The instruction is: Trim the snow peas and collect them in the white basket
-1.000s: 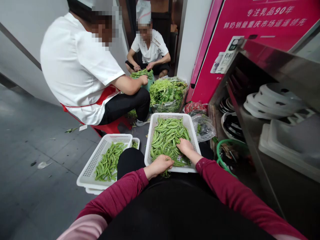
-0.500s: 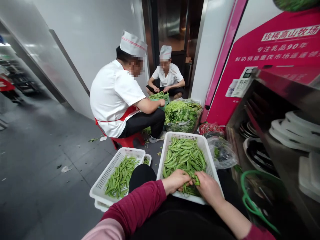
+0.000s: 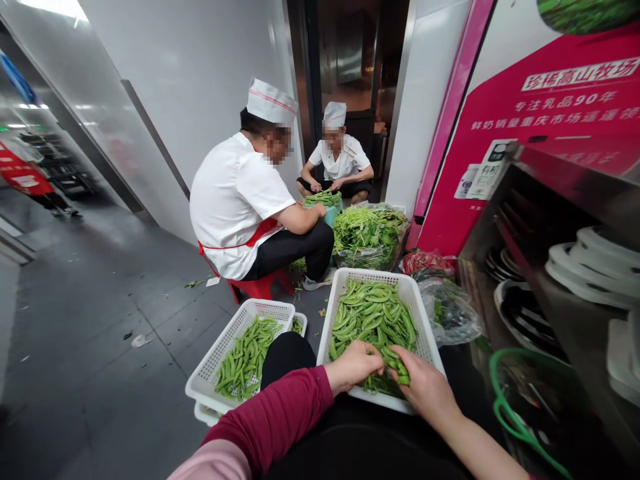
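Slim green pea pods fill a white perforated basket low in the foreground. The right hand grasps a few pods between thumb and fingers over the basket's near side. Just beside it, the left hand has its fingers curled inward; whether they pinch anything cannot be told. Each pod looks light, smooth and crisp, likely to bend slightly but snap or bruise under pressure; a gentle thumb-and-finger hold near one tip should suit.
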A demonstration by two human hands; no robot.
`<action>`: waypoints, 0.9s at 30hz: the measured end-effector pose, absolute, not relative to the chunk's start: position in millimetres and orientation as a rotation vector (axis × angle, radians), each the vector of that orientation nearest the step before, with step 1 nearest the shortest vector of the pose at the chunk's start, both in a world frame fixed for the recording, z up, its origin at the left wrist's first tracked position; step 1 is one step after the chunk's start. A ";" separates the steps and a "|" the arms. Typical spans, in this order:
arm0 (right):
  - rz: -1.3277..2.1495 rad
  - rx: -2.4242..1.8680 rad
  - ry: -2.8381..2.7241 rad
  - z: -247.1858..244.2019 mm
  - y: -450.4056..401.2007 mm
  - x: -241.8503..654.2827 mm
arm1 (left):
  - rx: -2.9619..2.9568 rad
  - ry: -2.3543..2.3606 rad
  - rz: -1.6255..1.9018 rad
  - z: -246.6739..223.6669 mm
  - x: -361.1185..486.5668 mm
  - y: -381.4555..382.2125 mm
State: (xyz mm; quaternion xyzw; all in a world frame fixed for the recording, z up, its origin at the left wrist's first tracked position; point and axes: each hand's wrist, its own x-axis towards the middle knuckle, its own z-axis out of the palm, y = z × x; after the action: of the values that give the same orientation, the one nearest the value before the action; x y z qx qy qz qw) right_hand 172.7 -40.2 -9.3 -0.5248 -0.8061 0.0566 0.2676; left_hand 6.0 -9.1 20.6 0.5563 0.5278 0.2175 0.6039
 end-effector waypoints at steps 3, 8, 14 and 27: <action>0.515 -1.369 -2.134 -1.7 -38.5 172.6 | 1.563 1.146 0.450 29.1 1.6 -9.8; 0.878 -1.448 -1.778 12.3 -39.4 169.0 | 1.670 1.098 0.503 27.1 2.7 -9.2; 1.109 -1.322 -0.971 22.5 -34.9 189.7 | 1.425 1.516 0.521 -2.4 -7.2 2.6; 1.370 -1.189 -0.912 35.9 -31.1 168.9 | 1.446 1.004 0.355 50.2 2.0 -2.8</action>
State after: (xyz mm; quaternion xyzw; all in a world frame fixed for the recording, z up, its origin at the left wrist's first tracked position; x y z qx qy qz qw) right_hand 168.9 -31.1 35.9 -0.4975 -0.3816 0.5734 0.5273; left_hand 2.0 -2.8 50.2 0.6297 0.4370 0.1546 0.6233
